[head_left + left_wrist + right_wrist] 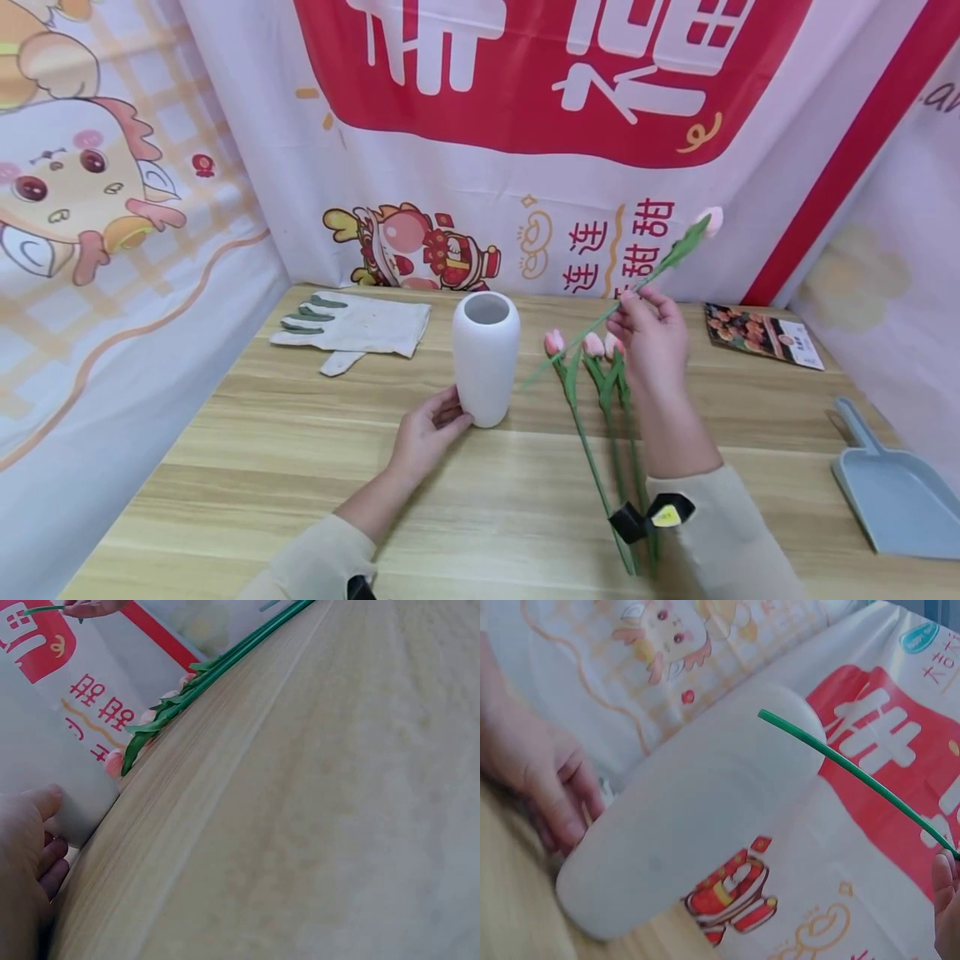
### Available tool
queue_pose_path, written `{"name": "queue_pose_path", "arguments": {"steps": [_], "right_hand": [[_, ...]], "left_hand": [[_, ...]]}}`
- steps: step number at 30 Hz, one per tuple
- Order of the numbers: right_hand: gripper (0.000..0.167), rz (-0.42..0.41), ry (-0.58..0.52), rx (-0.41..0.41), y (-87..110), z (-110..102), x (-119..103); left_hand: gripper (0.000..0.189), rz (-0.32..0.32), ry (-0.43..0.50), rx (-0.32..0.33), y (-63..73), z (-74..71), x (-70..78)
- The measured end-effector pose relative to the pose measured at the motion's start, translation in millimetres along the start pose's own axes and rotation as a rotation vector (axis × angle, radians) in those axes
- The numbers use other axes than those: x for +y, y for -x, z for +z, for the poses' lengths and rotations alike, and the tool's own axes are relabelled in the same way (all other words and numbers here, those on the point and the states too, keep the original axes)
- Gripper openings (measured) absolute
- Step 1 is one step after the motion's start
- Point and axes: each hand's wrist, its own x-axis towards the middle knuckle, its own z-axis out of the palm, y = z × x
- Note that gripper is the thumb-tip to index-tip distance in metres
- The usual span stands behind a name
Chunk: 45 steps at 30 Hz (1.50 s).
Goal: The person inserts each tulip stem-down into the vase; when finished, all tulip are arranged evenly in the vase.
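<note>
A white vase (486, 367) stands upright on the wooden table. My left hand (426, 433) holds it low on its left side, thumb in front and the other fingers partly hidden behind. To the right of the vase, my right hand (651, 337) pinches an artificial pink tulip (678, 248) by its stem, above the table. Its bloom points up and right; the bare stem end slants down toward the vase. In the right wrist view that green stem (855, 772) crosses in front of the vase. Several more tulips (581, 433) lie below the right hand, partly covered by the forearm.
A white glove (375, 321) with green fingertips lies at the back left. At the back right is a printed card (765, 335), with a light blue dustpan (896, 496) on the right side. A printed cloth (420, 167) hangs behind the table.
</note>
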Motion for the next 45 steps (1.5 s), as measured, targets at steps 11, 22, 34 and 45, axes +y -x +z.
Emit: {"name": "queue_pose_path", "arguments": {"steps": [11, 22, 34, 45], "right_hand": [[0.026, -0.047, -0.170, 0.015, -1.4, 37, -21], [0.027, -0.124, -0.235, 0.059, -4.4, 46, -14], [0.020, -0.297, -0.077, -0.043, 7.2, 59, 9], [0.024, -0.424, 0.023, -0.185, 19.8, 71, 11]], "left_hand": [[0.049, -0.009, 0.013, 0.003, -0.7, 0.6, -1.9], [0.047, 0.005, 0.008, 0.005, 0.3, 0.3, -2.0], [0.048, -0.006, 0.002, 0.009, -0.3, 0.5, -0.8], [0.047, 0.002, -0.007, 0.008, 0.3, 0.1, 0.3]]}}
